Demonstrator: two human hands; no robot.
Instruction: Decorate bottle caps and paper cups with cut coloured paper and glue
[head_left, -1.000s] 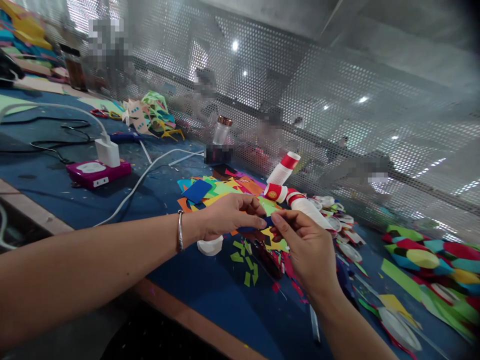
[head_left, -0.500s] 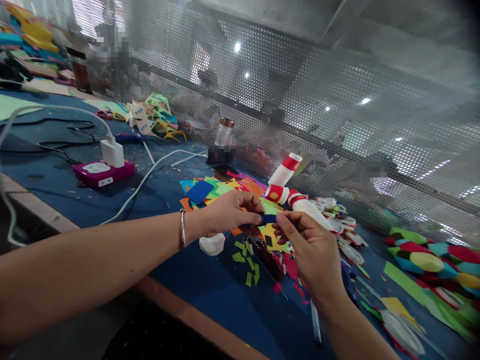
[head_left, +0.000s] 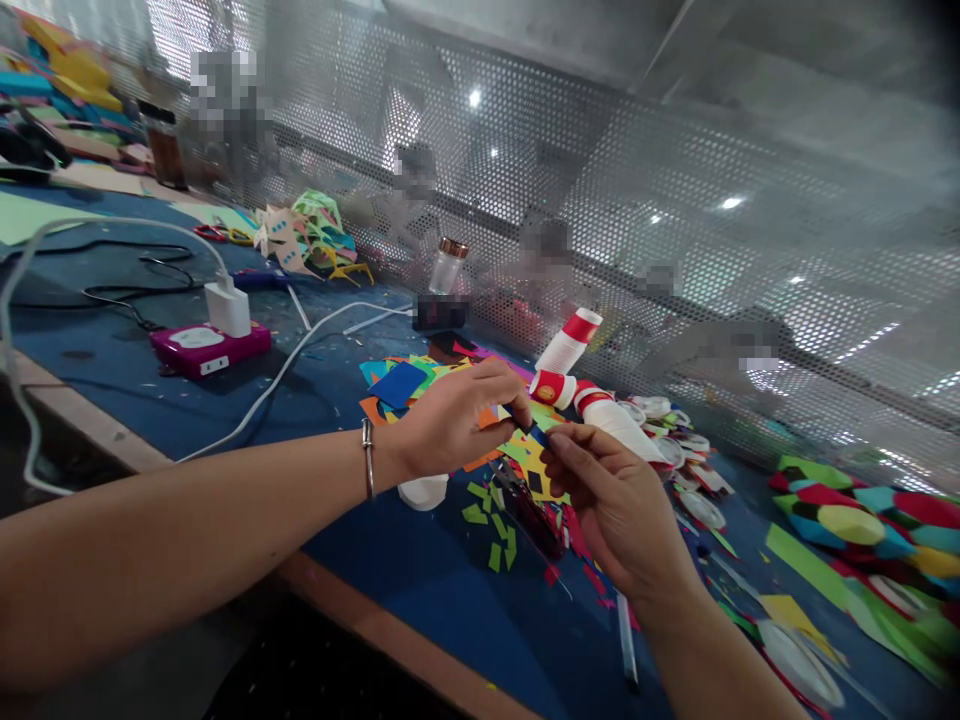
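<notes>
A small dark blue strip of paper [head_left: 538,434] is stretched between my two hands above the table. My left hand [head_left: 469,415], with a bracelet at the wrist, pinches its upper left end between thumb and fingers. My right hand [head_left: 607,490] pinches the lower right end. Beneath them lie a heap of coloured paper pieces [head_left: 431,378], a dark-handled tool [head_left: 529,510] that looks like pliers or scissors, and small green paper scraps [head_left: 495,555]. Close under my left wrist sits a white cup-like piece [head_left: 424,491].
Red-and-white paper cups [head_left: 570,340] stand and lie behind my hands. On the left, a purple power strip [head_left: 210,350] carries a white charger with a cable crossing the table. A glue stick [head_left: 627,640] lies near the front; a colourful paper piece [head_left: 862,515] is at right.
My left hand has risen slightly and rotated, so the blue strip now slants down to the right instead of lying nearly level. My right hand has barely shifted.
</notes>
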